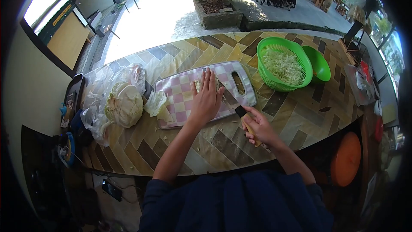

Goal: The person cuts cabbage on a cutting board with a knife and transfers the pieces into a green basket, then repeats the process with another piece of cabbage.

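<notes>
My left hand (205,101) lies flat with its fingers stretched forward over a piece of cabbage, which it mostly hides, on a pink-and-white checkered cutting board (178,81). My right hand (261,128) is wrapped round the wooden handle of a knife (231,100). The blade points up and left, close beside the left fingers. Loose cabbage leaves (156,103) rest at the board's left edge. Left of them, a large cut cabbage (125,106) sits against a clear plastic bag (95,114).
A green basket (267,79) holding shredded cabbage (283,66) stands at the back right, beside a green bowl (322,65). Plastic packets (364,86) lie at the right end of the table (231,146). Below are an orange round object (346,159) and a phone (112,190).
</notes>
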A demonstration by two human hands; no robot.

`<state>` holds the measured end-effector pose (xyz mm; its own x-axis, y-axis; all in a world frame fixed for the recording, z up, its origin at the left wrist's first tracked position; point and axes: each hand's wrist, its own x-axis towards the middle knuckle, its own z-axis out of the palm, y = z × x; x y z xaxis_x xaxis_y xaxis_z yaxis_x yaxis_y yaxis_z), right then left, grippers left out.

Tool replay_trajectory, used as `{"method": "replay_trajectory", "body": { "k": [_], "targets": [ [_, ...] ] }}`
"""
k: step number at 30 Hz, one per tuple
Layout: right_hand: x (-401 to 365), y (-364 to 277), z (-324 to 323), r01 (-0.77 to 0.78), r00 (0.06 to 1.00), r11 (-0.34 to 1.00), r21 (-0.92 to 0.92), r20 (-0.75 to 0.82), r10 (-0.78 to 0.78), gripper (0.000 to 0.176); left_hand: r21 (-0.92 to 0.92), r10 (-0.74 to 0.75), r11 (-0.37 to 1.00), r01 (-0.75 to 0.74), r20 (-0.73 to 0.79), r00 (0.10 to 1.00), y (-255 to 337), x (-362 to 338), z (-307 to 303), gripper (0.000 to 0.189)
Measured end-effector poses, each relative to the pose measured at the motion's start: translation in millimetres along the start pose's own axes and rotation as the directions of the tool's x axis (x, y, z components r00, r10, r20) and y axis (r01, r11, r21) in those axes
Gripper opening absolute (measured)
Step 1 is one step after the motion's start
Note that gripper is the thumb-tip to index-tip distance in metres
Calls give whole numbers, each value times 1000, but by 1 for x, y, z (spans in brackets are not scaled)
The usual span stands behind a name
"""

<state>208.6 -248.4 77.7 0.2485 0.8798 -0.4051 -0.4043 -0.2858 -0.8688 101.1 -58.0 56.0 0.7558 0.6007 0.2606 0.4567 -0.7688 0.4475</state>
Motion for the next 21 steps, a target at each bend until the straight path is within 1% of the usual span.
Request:
{"method": "replay_trajectory", "body": {
  "k": [3,6,7,10,11,14,15,16,17,18,19,21],
  "targets": [
    [-10,-18,-13,55,998,998,-32,-3,-55,45,14,42,999,-42,-20,999,21,16,-4,64],
    [-26,-45,-30,86,995,996,-7,-53,-86,48,12,105,994,-104,-50,993,55,42,-8,65],
    [-31,-53,-39,118,991,993,-18,-59,-119,47,11,126,992,-125,-59,990,67,52,-7,66],
    [-48,-79,-69,176,976,983,-49,-121,-180,47,3,215,976,-216,-103,971,104,85,3,67],
    [-53,-88,-81,174,970,983,-65,-159,-182,48,-10,242,970,-245,-116,963,117,95,8,66],
    [-64,-104,-122,195,927,921,-337,-244,-285,48,-122,302,942,-311,-89,949,145,123,22,65],
    [-70,-113,-131,161,903,884,-438,-296,-311,45,-166,326,927,-336,-84,941,150,130,27,64],
    [-71,-115,-145,209,850,739,-640,-256,-461,44,-196,335,919,-341,-68,940,152,136,32,64],
    [-71,-115,-159,232,787,551,-802,-178,-591,42,-222,342,912,-344,-49,938,153,141,37,64],
    [-69,-114,-168,229,721,333,-915,-71,-690,41,-248,348,906,-343,-26,937,152,145,41,64],
    [-71,-118,-170,205,690,299,-932,-80,-720,39,-198,385,894,-402,-119,915,149,151,48,62],
    [-75,-123,-179,75,722,254,-964,-124,-681,40,-310,337,903,-298,80,938,146,163,49,59]
  ]
}}
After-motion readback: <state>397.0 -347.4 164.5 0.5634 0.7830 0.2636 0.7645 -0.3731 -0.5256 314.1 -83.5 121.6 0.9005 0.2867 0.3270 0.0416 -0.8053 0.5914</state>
